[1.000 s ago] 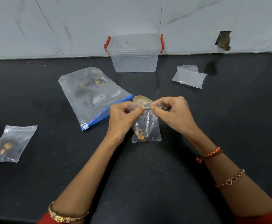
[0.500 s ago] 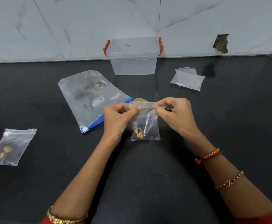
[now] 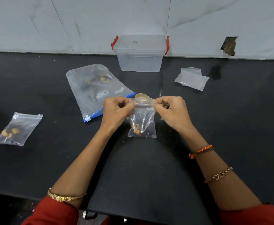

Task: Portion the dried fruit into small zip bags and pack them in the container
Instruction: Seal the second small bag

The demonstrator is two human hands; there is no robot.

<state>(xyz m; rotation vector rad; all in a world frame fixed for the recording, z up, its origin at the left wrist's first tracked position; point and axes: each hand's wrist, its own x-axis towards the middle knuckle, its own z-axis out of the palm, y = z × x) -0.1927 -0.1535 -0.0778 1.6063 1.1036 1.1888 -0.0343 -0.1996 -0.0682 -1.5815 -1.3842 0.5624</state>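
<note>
Left hand (image 3: 116,111) and right hand (image 3: 173,111) pinch the zip strip of a small bag (image 3: 142,124) holding dried fruit (image 3: 136,128); lidded container (image 3: 140,53) stands far behind.

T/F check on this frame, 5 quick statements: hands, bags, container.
1. Both hands pinch the top of the small zip bag. True: left hand and right hand each hold one end of the strip.
2. The container has its lid off. False: the lid is on, red latches at both ends.
3. A filled small bag lies on the counter to the left. True.
4. The large zip bag is empty. False: dried fruit still shows inside.
5. The empty small bags sit inside the container. False: they lie on the counter to its right.
</note>
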